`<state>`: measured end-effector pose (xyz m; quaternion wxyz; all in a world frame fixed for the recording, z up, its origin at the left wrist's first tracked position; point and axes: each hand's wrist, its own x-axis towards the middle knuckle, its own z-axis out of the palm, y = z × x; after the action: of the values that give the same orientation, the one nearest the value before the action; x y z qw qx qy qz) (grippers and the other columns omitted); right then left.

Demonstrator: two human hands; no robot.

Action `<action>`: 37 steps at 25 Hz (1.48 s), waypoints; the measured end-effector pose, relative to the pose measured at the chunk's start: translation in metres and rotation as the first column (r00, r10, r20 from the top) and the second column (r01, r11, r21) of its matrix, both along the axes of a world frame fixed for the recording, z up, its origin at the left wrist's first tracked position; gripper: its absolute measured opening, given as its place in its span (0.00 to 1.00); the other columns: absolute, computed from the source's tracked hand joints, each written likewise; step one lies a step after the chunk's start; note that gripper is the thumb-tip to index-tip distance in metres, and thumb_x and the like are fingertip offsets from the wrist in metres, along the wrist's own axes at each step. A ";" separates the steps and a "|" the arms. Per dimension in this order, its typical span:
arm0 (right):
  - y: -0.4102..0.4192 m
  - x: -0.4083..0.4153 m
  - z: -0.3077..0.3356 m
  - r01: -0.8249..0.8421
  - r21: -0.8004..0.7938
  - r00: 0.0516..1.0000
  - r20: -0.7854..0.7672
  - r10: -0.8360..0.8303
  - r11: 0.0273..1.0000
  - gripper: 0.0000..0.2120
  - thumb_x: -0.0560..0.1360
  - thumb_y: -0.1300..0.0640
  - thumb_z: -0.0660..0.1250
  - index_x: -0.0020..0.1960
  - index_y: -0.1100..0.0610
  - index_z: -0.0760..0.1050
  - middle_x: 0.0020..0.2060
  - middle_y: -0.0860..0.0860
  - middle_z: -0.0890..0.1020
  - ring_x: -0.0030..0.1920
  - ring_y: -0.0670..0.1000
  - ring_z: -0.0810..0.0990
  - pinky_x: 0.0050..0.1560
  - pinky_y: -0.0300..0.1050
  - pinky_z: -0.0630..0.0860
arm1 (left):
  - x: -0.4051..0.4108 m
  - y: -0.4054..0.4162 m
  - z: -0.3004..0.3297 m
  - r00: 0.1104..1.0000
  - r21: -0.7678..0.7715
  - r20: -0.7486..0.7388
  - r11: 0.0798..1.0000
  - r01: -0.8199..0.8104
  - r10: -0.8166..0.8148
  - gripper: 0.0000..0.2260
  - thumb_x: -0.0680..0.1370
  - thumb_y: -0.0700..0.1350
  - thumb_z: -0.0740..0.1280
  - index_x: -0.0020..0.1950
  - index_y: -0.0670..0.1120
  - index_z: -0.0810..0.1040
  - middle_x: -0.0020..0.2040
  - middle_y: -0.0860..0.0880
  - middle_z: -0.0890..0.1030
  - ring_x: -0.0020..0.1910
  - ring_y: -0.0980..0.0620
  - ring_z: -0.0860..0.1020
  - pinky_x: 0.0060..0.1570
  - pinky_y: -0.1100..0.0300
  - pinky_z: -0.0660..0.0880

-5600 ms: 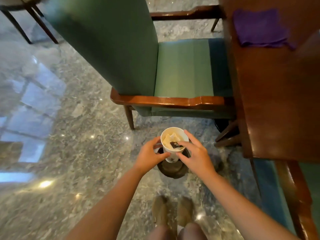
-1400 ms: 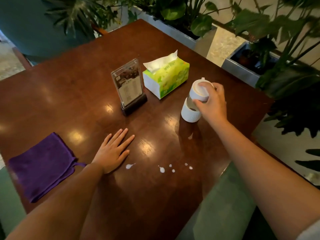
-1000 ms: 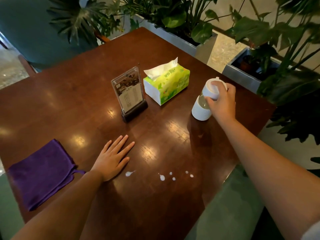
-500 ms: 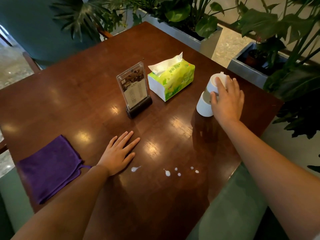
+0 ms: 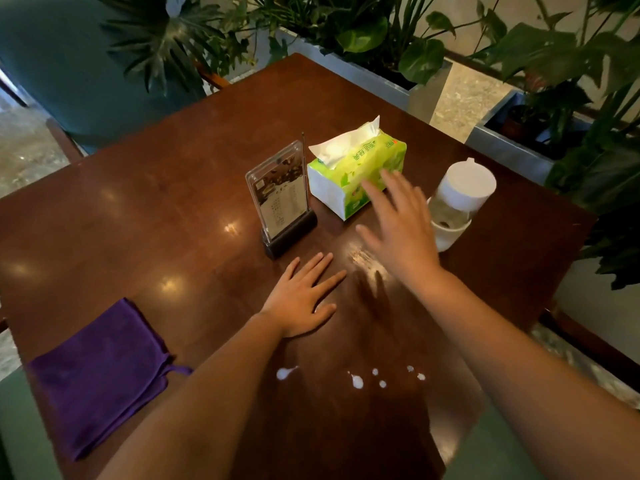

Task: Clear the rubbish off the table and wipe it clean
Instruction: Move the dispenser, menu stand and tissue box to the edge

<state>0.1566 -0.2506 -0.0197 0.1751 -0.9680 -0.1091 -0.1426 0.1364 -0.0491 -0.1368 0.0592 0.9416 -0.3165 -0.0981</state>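
A dark wooden table (image 5: 145, 209) carries several white liquid drops (image 5: 356, 381) near its front edge. A folded purple cloth (image 5: 100, 372) lies at the front left corner. My left hand (image 5: 301, 299) rests flat on the tabletop, fingers spread, holding nothing. My right hand (image 5: 398, 230) hovers open above the table, blurred, between the green tissue box (image 5: 360, 171) and a white bottle (image 5: 457, 206) that stands at the right, apart from the hand.
A clear menu stand (image 5: 282, 202) on a black base stands mid-table beside the tissue box. Grey planters with leafy plants (image 5: 381, 39) line the far and right sides. A teal chair (image 5: 62, 64) is at the far left; green seat cushion (image 5: 502, 455) at the front right.
My right hand has let go of the white bottle and swung left toward the tissue box. The bottle now stands alone at the right. My left hand stays flat on the table.
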 end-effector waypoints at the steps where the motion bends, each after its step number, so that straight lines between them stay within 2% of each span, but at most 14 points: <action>1: 0.013 0.008 0.006 -0.088 0.040 0.996 -0.007 0.088 0.995 0.32 0.73 0.54 0.68 0.73 0.52 0.58 0.74 0.59 0.59 0.74 0.59 0.55 0.70 0.59 0.59 | 0.000 0.000 -0.001 1.000 0.000 0.008 1.000 -0.002 0.002 0.26 0.78 0.63 0.48 0.75 0.62 0.44 0.78 0.50 0.45 0.75 0.53 0.39 0.71 0.49 0.35; 5: 0.055 0.049 0.033 -0.335 0.137 0.936 -0.062 0.346 0.932 0.38 0.72 0.58 0.71 0.74 0.45 0.53 0.75 0.56 0.55 0.74 0.57 0.56 0.67 0.55 0.65 | -0.001 0.000 -0.002 1.000 0.002 -0.008 1.000 -0.010 0.010 0.26 0.77 0.63 0.46 0.74 0.64 0.42 0.78 0.50 0.44 0.75 0.53 0.38 0.70 0.50 0.33; 8: 0.069 0.064 0.036 -0.307 0.321 0.903 -0.198 0.380 0.896 0.33 0.73 0.61 0.69 0.72 0.44 0.58 0.73 0.55 0.60 0.72 0.55 0.60 0.65 0.49 0.67 | 0.000 0.001 -0.002 1.000 -0.001 -0.001 1.000 -0.010 0.010 0.27 0.77 0.64 0.47 0.74 0.63 0.43 0.78 0.50 0.44 0.75 0.53 0.38 0.70 0.50 0.32; 10: 0.071 0.068 0.035 -0.296 0.340 0.923 -0.139 0.359 0.893 0.27 0.73 0.62 0.68 0.69 0.48 0.66 0.67 0.55 0.68 0.66 0.54 0.69 0.61 0.46 0.71 | 0.000 0.001 -0.003 1.000 0.002 0.006 1.000 -0.010 0.010 0.27 0.77 0.64 0.46 0.74 0.62 0.44 0.78 0.50 0.45 0.74 0.53 0.38 0.70 0.50 0.32; 12: 0.069 0.069 0.036 -0.284 0.322 0.951 -0.027 0.309 0.903 0.20 0.72 0.63 0.69 0.62 0.52 0.72 0.58 0.55 0.74 0.54 0.54 0.77 0.51 0.44 0.76 | -0.001 0.000 -0.003 1.000 0.011 -0.002 1.000 -0.012 0.012 0.27 0.76 0.64 0.46 0.74 0.63 0.43 0.78 0.51 0.43 0.74 0.53 0.37 0.70 0.50 0.32; 14: 0.063 0.069 0.037 -0.280 0.313 0.960 0.062 0.275 0.908 0.12 0.71 0.64 0.69 0.53 0.56 0.75 0.50 0.55 0.77 0.44 0.54 0.79 0.41 0.44 0.78 | 0.000 0.000 -0.003 1.000 0.022 -0.010 1.000 -0.015 0.015 0.27 0.76 0.64 0.45 0.73 0.64 0.41 0.77 0.52 0.41 0.74 0.54 0.35 0.70 0.50 0.31; 19: 0.040 0.053 0.039 -0.327 0.284 0.945 0.123 0.304 0.901 0.06 0.72 0.64 0.68 0.49 0.61 0.77 0.46 0.57 0.80 0.43 0.56 0.80 0.39 0.45 0.76 | -0.001 -0.002 -0.001 1.000 0.025 -0.020 1.000 -0.017 0.017 0.26 0.76 0.65 0.43 0.71 0.65 0.37 0.75 0.54 0.38 0.73 0.55 0.34 0.69 0.51 0.31; 23: 0.015 0.027 0.058 -0.236 0.359 0.960 0.231 0.159 0.903 0.07 0.72 0.64 0.69 0.49 0.61 0.78 0.45 0.57 0.82 0.45 0.55 0.80 0.43 0.43 0.77 | 0.001 -0.002 0.003 0.998 0.058 -0.057 0.998 0.001 0.003 0.26 0.78 0.65 0.45 0.71 0.66 0.34 0.76 0.53 0.36 0.72 0.55 0.30 0.68 0.52 0.28; 27: -0.025 -0.010 0.081 -0.103 0.507 0.977 0.212 -0.008 0.856 0.07 0.71 0.62 0.71 0.49 0.60 0.79 0.44 0.54 0.83 0.46 0.53 0.81 0.43 0.54 0.81 | 0.000 -0.006 0.008 0.998 0.104 -0.064 0.995 0.003 0.004 0.27 0.78 0.63 0.47 0.71 0.65 0.34 0.77 0.50 0.38 0.72 0.52 0.31 0.68 0.48 0.29; 29: -0.046 -0.027 0.085 -0.043 0.586 0.988 0.143 -0.051 0.809 0.07 0.71 0.62 0.71 0.48 0.56 0.79 0.44 0.48 0.81 0.45 0.51 0.81 0.42 0.51 0.81 | -0.001 -0.008 0.009 0.998 0.121 -0.054 0.993 -0.004 0.011 0.27 0.79 0.61 0.49 0.72 0.64 0.35 0.77 0.48 0.39 0.74 0.50 0.33 0.69 0.45 0.32; 32: -0.078 -0.047 0.084 0.036 0.607 0.997 0.033 -0.070 0.794 0.10 0.71 0.63 0.70 0.45 0.48 0.77 0.40 0.40 0.79 0.43 0.49 0.81 0.42 0.39 0.79 | -0.002 -0.010 0.008 0.999 0.126 -0.033 0.992 -0.016 0.021 0.27 0.77 0.63 0.45 0.71 0.64 0.33 0.77 0.47 0.39 0.75 0.48 0.37 0.70 0.43 0.34; 33: -0.089 -0.052 0.081 0.063 0.594 0.997 0.001 -0.080 0.802 0.10 0.71 0.63 0.70 0.45 0.49 0.77 0.40 0.41 0.78 0.43 0.49 0.81 0.43 0.40 0.79 | -0.002 -0.010 0.008 0.999 0.128 -0.031 0.992 -0.020 0.024 0.27 0.76 0.65 0.42 0.70 0.64 0.32 0.76 0.48 0.37 0.75 0.48 0.36 0.70 0.43 0.35; 36: -0.127 -0.066 0.073 0.143 0.553 0.990 -0.062 -0.130 0.821 0.07 0.71 0.63 0.70 0.46 0.53 0.78 0.41 0.48 0.80 0.42 0.53 0.81 0.43 0.56 0.80 | -0.003 -0.011 0.008 0.998 0.122 -0.053 0.992 -0.033 0.039 0.29 0.72 0.69 0.37 0.70 0.65 0.33 0.76 0.49 0.35 0.73 0.51 0.32 0.70 0.43 0.35; 37: -0.139 -0.070 0.071 0.164 0.534 0.986 -0.070 -0.151 0.829 0.08 0.71 0.63 0.70 0.46 0.52 0.78 0.41 0.49 0.80 0.41 0.52 0.81 0.42 0.56 0.80 | -0.004 -0.011 0.009 0.997 0.127 -0.059 0.991 -0.032 0.040 0.30 0.71 0.71 0.36 0.70 0.65 0.33 0.75 0.50 0.34 0.73 0.51 0.32 0.70 0.43 0.35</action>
<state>0.0871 -0.3900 0.0513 0.4284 -0.8874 0.0175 -0.1695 0.1328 -0.0605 -0.1281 0.0108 0.9456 -0.2906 -0.1456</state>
